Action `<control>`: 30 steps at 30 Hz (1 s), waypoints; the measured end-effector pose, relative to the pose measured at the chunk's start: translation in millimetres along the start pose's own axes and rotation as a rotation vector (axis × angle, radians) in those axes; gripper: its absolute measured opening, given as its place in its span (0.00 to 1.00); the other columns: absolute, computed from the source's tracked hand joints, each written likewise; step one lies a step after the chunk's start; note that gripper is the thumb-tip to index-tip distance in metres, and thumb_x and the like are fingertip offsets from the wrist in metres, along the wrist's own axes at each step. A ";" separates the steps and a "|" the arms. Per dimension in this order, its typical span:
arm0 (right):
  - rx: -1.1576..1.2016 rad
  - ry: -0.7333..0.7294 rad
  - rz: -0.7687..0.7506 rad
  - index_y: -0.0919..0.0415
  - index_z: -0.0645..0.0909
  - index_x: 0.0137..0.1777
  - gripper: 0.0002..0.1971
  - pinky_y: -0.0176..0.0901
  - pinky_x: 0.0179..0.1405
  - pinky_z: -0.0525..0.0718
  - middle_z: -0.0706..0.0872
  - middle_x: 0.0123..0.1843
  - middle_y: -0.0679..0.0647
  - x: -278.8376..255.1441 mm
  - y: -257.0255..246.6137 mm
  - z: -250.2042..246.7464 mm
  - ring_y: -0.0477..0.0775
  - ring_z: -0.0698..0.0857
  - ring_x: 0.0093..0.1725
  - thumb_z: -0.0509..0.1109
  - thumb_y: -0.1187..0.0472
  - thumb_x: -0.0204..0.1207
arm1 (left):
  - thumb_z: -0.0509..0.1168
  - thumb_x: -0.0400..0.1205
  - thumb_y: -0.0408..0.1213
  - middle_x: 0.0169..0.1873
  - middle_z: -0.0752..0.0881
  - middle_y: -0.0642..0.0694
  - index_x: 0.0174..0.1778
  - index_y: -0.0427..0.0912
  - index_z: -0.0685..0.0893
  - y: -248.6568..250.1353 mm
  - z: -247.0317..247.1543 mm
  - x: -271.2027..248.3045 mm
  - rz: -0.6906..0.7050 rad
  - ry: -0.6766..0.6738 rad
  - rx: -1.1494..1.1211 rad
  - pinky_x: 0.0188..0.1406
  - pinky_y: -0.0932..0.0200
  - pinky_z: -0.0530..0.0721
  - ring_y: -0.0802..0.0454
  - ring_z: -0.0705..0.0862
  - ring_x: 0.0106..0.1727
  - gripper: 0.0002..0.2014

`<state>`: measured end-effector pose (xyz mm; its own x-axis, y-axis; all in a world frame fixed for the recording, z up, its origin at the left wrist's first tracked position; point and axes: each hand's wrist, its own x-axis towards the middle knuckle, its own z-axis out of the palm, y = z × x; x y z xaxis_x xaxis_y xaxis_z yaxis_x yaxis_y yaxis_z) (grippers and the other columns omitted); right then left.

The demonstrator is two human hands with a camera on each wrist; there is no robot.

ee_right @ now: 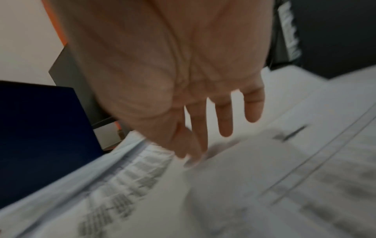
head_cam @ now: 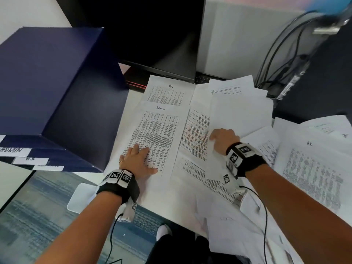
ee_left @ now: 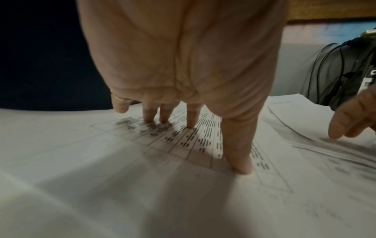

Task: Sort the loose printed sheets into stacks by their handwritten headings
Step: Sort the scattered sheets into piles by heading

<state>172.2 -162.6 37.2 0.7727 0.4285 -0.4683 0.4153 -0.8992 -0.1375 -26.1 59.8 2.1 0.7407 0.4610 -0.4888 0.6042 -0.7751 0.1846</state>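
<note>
A printed sheet headed "Admin" (head_cam: 162,130) lies on the white desk, overlapping a sheet headed "Hr" (head_cam: 167,92) behind it. My left hand (head_cam: 139,159) presses flat on the Admin sheet's lower left, fingers (ee_left: 191,122) straight and thumb spread. To the right is a loose pile of sheets (head_cam: 238,111), some face down. My right hand (head_cam: 222,139) is over this pile, its fingers (ee_right: 223,122) extended and the tips touching the paper; this view is blurred. Another sheet headed "Hr" (head_cam: 314,168) lies at the far right.
A dark blue box (head_cam: 47,82) stands at the left, with white labels "ADMIN" (head_cam: 13,150) and "H.R" (head_cam: 30,160) below it. A dark monitor base (head_cam: 162,60) and black cables (head_cam: 282,54) are behind the papers. Some sheets overhang the desk's near edge (head_cam: 228,235).
</note>
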 end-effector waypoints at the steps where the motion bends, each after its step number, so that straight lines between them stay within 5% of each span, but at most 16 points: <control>1: -0.045 -0.035 -0.004 0.49 0.74 0.70 0.21 0.57 0.72 0.69 0.75 0.72 0.52 -1.5 12.1 -1.0 0.60 0.69 0.72 0.56 0.65 0.79 | 0.71 0.71 0.59 0.84 0.50 0.41 0.81 0.54 0.57 3.0 -2.3 0.5 -0.003 0.001 0.010 0.80 0.33 0.48 0.41 0.48 0.84 0.45; 6: -0.279 -0.134 -0.054 0.41 0.73 0.67 0.24 0.60 0.71 0.61 0.73 0.71 0.50 -8.2 37.6 0.3 0.58 0.65 0.74 0.57 0.66 0.76 | 0.70 0.75 0.51 0.83 0.56 0.42 0.81 0.51 0.62 33.1 -5.5 -1.0 0.064 0.071 -0.096 0.80 0.37 0.47 0.44 0.53 0.83 0.39; 10: -0.360 -0.116 -0.078 0.47 0.81 0.56 0.18 0.63 0.72 0.60 0.79 0.63 0.48 -13.0 42.0 -1.4 0.56 0.69 0.69 0.58 0.66 0.74 | 0.70 0.76 0.52 0.81 0.61 0.42 0.76 0.50 0.71 57.0 1.9 0.0 0.141 0.071 -0.169 0.81 0.39 0.54 0.45 0.57 0.82 0.31; 14: 0.139 0.073 -0.203 0.50 0.83 0.40 0.16 0.51 0.66 0.71 0.85 0.50 0.46 -17.7 47.6 -18.7 0.54 0.81 0.58 0.60 0.72 0.73 | 0.70 0.77 0.55 0.69 0.75 0.47 0.69 0.47 0.79 81.8 5.8 -9.3 0.286 0.076 -0.440 0.74 0.50 0.69 0.50 0.71 0.73 0.26; 17: 0.572 0.246 -0.265 0.51 0.84 0.43 0.07 0.38 0.48 0.80 0.84 0.41 0.48 -17.8 38.2 -29.7 0.51 0.83 0.44 0.70 0.66 0.73 | 0.70 0.76 0.55 0.64 0.79 0.53 0.67 0.52 0.78 108.4 10.3 -27.6 0.251 -0.108 -0.786 0.61 0.59 0.75 0.56 0.77 0.64 0.25; 21: 0.870 0.386 -0.269 0.50 0.83 0.41 0.05 0.24 0.36 0.76 0.84 0.36 0.48 -15.8 20.4 -40.3 0.44 0.81 0.37 0.75 0.61 0.72 | 0.70 0.76 0.53 0.53 0.85 0.54 0.65 0.52 0.76 140.1 22.4 -40.3 0.240 -0.191 -0.936 0.51 0.68 0.78 0.57 0.84 0.57 0.23; 25: 1.002 0.383 -0.279 0.50 0.83 0.54 0.10 0.32 0.51 0.79 0.86 0.47 0.47 -16.8 20.9 -43.5 0.43 0.83 0.48 0.74 0.61 0.74 | 0.72 0.75 0.51 0.47 0.88 0.49 0.56 0.42 0.83 148.5 29.9 -38.4 0.174 -0.108 -0.939 0.58 0.44 0.86 0.46 0.89 0.50 0.20; 27: 0.897 0.442 -0.242 0.55 0.76 0.66 0.20 0.31 0.60 0.71 0.80 0.61 0.51 -17.0 28.7 -37.8 0.47 0.77 0.62 0.72 0.64 0.75 | 0.68 0.79 0.42 0.47 0.89 0.44 0.54 0.40 0.85 144.2 27.4 -35.3 0.108 -0.004 -0.933 0.51 0.49 0.87 0.47 0.87 0.46 0.12; 30: 0.607 0.369 -0.147 0.58 0.75 0.63 0.16 0.36 0.62 0.69 0.75 0.66 0.57 -22.4 40.3 -22.1 0.55 0.74 0.67 0.68 0.67 0.77 | 0.63 0.84 0.34 0.39 0.86 0.41 0.47 0.38 0.80 133.5 22.3 -32.4 0.015 0.115 -0.904 0.36 0.65 0.77 0.48 0.84 0.39 0.04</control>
<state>182.2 -206.5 61.4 0.8855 0.4542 -0.0977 0.2704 -0.6749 -0.6866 24.0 -68.2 23.6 0.7459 0.5310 -0.4020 0.5585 -0.1698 0.8119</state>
